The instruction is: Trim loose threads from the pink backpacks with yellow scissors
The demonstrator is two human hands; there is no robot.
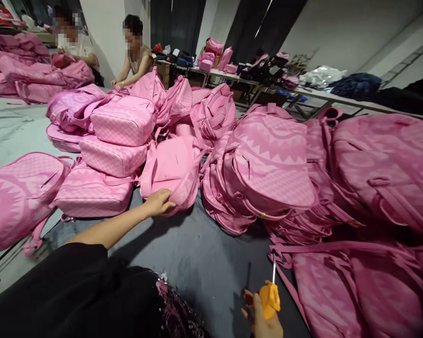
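Note:
My left hand point(159, 202) reaches forward across the grey work surface point(197, 253) and grips the lower edge of a pink backpack point(174, 169) that lies in the middle of the pile. My right hand point(262, 317) sits at the bottom edge of the view, closed round small thread snips with a yellow handle point(270, 298); the thin metal tip points up. A loose pink strap point(289, 286) runs just right of the snips.
Stacks of pink backpacks point(271, 164) crowd the right side and more point(102, 155) lie at left. Two people sit at the far side handling bags point(137, 51). Tables with bags and dark goods point(268, 70) stand behind.

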